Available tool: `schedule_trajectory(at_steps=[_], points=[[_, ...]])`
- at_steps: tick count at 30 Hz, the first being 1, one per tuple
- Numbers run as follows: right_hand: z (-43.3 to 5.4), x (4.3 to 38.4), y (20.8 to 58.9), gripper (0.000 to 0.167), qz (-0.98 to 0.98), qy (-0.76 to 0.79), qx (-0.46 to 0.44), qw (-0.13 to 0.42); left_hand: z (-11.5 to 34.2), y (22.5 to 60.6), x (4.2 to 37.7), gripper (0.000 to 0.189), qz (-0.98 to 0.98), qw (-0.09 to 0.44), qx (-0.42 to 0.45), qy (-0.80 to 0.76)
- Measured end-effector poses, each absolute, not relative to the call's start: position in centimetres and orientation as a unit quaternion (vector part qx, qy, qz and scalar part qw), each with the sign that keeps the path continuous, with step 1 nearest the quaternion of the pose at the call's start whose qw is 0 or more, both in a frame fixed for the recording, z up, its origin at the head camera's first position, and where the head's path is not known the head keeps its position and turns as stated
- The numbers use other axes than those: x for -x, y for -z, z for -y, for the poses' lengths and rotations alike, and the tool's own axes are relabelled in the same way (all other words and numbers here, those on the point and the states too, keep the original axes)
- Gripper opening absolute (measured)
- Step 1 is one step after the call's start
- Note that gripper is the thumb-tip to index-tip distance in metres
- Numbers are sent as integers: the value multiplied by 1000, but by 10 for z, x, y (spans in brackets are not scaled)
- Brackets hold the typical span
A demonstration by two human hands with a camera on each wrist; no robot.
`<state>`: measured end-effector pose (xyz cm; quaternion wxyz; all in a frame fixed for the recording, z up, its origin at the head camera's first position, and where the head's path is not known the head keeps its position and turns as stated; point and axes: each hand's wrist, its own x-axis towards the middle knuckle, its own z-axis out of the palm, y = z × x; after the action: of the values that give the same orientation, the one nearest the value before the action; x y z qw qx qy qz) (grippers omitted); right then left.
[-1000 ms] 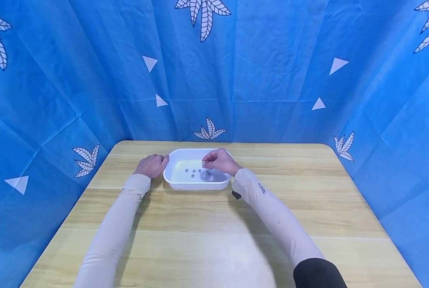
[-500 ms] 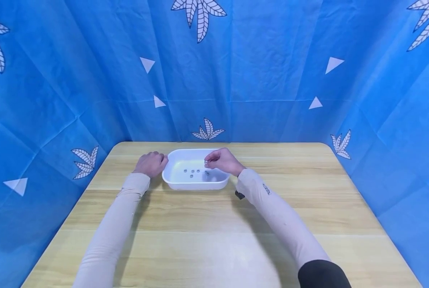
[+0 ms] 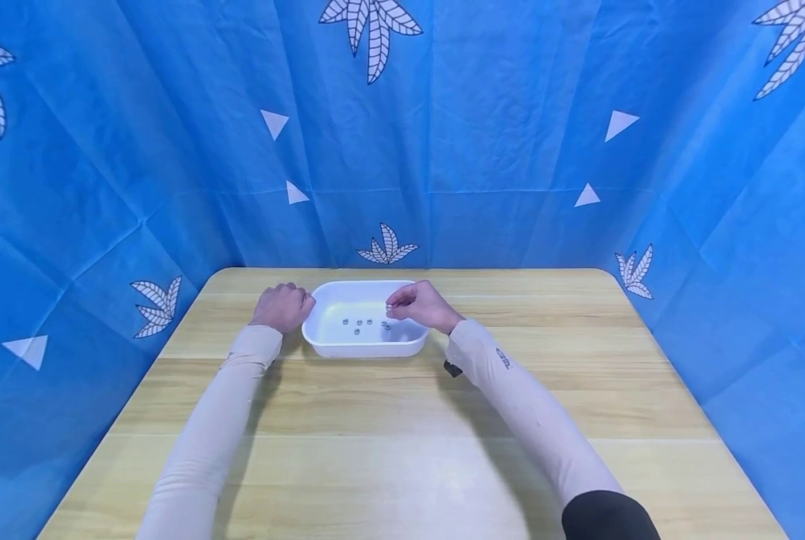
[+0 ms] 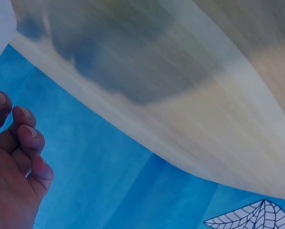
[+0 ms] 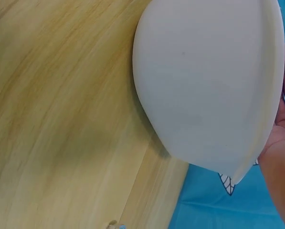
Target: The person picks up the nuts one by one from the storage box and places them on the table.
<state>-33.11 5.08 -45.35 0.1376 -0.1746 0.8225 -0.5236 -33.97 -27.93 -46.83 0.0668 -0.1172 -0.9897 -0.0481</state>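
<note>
A white plastic basin (image 3: 368, 349) stands near the back of the table. At its left rim is my left hand (image 3: 282, 306), with the thumb side gripping the edge; in the left wrist view its other fingers (image 4: 31, 136) curl loosely beside the basin wall (image 4: 0, 26). Over the basin's right part, my right hand (image 3: 424, 306) pinches a small silvery piece (image 3: 388, 306) that looks like a metal nut, mostly covered by the fingertips. Several similar silvery pieces (image 3: 358, 322) lie scattered on the basin floor. In the right wrist view the basin's outer wall (image 5: 204, 81) hides most of the fingers.
The light wooden table (image 3: 375, 435) stretches toward the front and right of the basin. Blue curtains (image 3: 510, 135) with white leaf and triangle prints enclose the back and both sides. A small black device (image 3: 452, 369) sits under the right wrist.
My right hand has shifted slightly rightward over the basin, still pinching the small nut-like piece. The left hand stays at the rim, and the head view drifts a little.
</note>
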Motion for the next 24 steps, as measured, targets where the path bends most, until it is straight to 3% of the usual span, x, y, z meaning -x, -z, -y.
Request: schedule_trajectory(at_steps=[24], points=[[-82,326,440,30,-838,502,172,127,277,471,337,50,991,67,109,44]])
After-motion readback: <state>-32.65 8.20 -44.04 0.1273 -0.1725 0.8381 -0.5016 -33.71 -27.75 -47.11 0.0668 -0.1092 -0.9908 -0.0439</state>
